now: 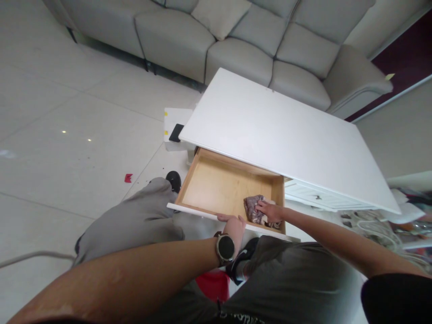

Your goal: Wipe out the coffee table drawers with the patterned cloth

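Observation:
A wooden drawer is pulled out from under the white table. Inside it, at the right end, my right hand presses a bunched, purple-and-cream patterned cloth against the drawer's bottom, fingers closed over it. My left hand rests on the white front edge of the drawer, a dark round watch on its wrist. Its fingers lie partly over the edge, and how tightly they grip is hard to make out.
Behind the table runs a grey sofa with a cushion. A second drawer front is closed. A white box with a black item stands left of the table. A red scrap lies on the tiles; a red object is between my legs.

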`<state>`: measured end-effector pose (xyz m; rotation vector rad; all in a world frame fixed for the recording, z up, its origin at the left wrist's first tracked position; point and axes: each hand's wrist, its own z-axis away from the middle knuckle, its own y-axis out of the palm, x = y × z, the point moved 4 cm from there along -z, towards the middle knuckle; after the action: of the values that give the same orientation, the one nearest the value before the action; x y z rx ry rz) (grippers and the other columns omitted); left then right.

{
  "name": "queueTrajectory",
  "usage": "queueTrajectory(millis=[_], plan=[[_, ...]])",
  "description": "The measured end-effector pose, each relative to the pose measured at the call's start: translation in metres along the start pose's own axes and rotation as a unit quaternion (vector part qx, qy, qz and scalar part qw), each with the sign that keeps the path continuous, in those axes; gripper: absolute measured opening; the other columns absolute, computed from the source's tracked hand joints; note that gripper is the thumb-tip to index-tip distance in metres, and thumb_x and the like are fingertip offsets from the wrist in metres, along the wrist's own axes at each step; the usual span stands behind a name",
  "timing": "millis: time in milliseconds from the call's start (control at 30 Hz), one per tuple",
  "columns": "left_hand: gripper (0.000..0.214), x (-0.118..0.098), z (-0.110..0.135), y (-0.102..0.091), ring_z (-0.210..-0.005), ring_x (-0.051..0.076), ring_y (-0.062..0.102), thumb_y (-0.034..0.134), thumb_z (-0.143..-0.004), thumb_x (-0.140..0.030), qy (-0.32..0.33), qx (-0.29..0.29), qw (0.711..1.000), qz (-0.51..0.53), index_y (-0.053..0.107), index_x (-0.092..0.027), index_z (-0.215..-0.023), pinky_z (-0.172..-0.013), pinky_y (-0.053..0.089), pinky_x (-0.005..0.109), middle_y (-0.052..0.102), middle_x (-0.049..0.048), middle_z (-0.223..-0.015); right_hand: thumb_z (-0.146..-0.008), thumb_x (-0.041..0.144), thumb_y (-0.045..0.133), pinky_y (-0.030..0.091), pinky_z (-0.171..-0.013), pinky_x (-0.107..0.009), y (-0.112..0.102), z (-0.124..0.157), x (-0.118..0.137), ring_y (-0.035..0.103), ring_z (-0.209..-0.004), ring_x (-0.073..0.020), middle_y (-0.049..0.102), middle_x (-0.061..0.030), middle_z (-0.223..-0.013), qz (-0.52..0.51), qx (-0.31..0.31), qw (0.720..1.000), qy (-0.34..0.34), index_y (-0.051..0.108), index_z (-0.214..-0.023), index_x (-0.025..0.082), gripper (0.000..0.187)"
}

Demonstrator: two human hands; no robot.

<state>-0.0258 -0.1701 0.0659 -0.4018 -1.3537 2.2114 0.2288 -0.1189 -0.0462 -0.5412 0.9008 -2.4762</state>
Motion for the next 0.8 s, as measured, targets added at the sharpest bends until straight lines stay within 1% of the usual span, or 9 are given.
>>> queueTrajectory(millis=[100,233,333,433,533,633,700,733,800], plan=[[0.059,0.001,0.001,-0.004,-0.118,0.033,0.070,0.043,-0.096,-0.007,0.002,0.026,1.000,0.011,0.050,-0.025,-0.152,-0.095,0.052,0.048,0.075,0.0157,-0.125,-0.070,0.016,0.076,0.047,-0.105,-0.048,0.002,0.001,0.004,0.056,-0.123,-0.0364,0.047,-0.0221,-0.143,0.009,0.008,1.000,-0.006,0.056,-0.144,0.016,0.077],[0.058,0.002,0.000,-0.003,-0.125,0.037,0.065,0.045,-0.097,-0.010,-0.030,0.055,0.996,0.064,0.049,-0.027,-0.153,-0.098,0.047,0.054,0.073,0.0146,-0.131,-0.075,0.017,0.076,0.045,-0.107,-0.046,-0.013,-0.014,0.023,0.056,-0.123,-0.0349,0.046,-0.0218,-0.145,0.023,-0.005,0.999,-0.025,0.057,-0.144,0.018,0.072],[0.060,0.001,-0.001,-0.002,-0.124,0.037,0.066,0.041,-0.099,-0.010,-0.008,0.069,0.997,0.032,0.045,-0.027,-0.157,-0.096,0.048,0.054,0.072,0.0159,-0.131,-0.078,0.017,0.076,0.048,-0.103,-0.048,-0.022,-0.029,0.033,0.056,-0.122,-0.0365,0.044,-0.0225,-0.147,0.057,-0.010,0.998,-0.031,0.056,-0.144,0.019,0.069],[0.060,0.001,0.000,-0.001,-0.120,0.037,0.067,0.045,-0.098,-0.011,0.004,0.048,0.998,0.029,0.047,-0.024,-0.157,-0.096,0.050,0.054,0.072,0.0182,-0.131,-0.080,0.018,0.075,0.052,-0.095,-0.047,-0.034,-0.048,0.043,0.056,-0.122,-0.0374,0.044,-0.0218,-0.146,0.073,-0.017,0.997,-0.030,0.053,-0.146,0.021,0.069],[0.056,0.002,-0.001,0.003,-0.120,0.037,0.067,0.049,-0.097,-0.011,-0.019,0.016,0.996,0.085,0.054,-0.023,-0.152,-0.096,0.051,0.052,0.071,0.0181,-0.130,-0.084,0.020,0.074,0.053,-0.095,-0.047,-0.052,-0.070,0.059,0.058,-0.121,-0.0367,0.045,-0.0202,-0.146,0.084,-0.028,0.995,-0.035,0.054,-0.144,0.024,0.064],[0.055,0.001,-0.002,0.010,-0.122,0.034,0.065,0.045,-0.099,-0.009,-0.049,0.012,0.991,0.121,0.056,-0.029,-0.150,-0.095,0.049,0.049,0.071,0.0147,-0.131,-0.085,0.022,0.074,0.055,-0.092,-0.045,-0.074,-0.093,0.079,0.060,-0.120,-0.0355,0.044,-0.0191,-0.148,0.099,-0.031,0.994,-0.033,0.051,-0.147,0.025,0.066],[0.057,-0.001,-0.002,0.012,-0.123,0.034,0.065,0.044,-0.099,-0.009,-0.060,0.007,0.992,0.111,0.057,-0.032,-0.150,-0.097,0.048,0.050,0.071,0.0137,-0.133,-0.086,0.023,0.073,0.057,-0.090,-0.044,-0.089,-0.108,0.093,0.060,-0.120,-0.0352,0.044,-0.0181,-0.150,0.109,-0.036,0.993,-0.028,0.049,-0.148,0.027,0.067],[0.057,-0.001,-0.003,0.013,-0.123,0.035,0.065,0.045,-0.099,-0.010,-0.063,-0.002,0.993,0.101,0.057,-0.033,-0.149,-0.097,0.047,0.052,0.071,0.0133,-0.133,-0.086,0.024,0.073,0.057,-0.090,-0.044,-0.096,-0.117,0.101,0.060,-0.121,-0.0351,0.043,-0.0174,-0.151,0.112,-0.040,0.993,-0.026,0.049,-0.148,0.027,0.066],[0.056,0.000,-0.002,0.011,-0.121,0.035,0.066,0.046,-0.098,-0.010,-0.090,-0.027,0.992,0.088,0.061,-0.035,-0.146,-0.097,0.047,0.053,0.073,0.0103,-0.130,-0.086,0.025,0.073,0.057,-0.091,-0.044,-0.111,-0.134,0.116,0.059,-0.122,-0.0351,0.043,-0.0159,-0.153,0.111,-0.045,0.993,-0.020,0.049,-0.148,0.029,0.067]])
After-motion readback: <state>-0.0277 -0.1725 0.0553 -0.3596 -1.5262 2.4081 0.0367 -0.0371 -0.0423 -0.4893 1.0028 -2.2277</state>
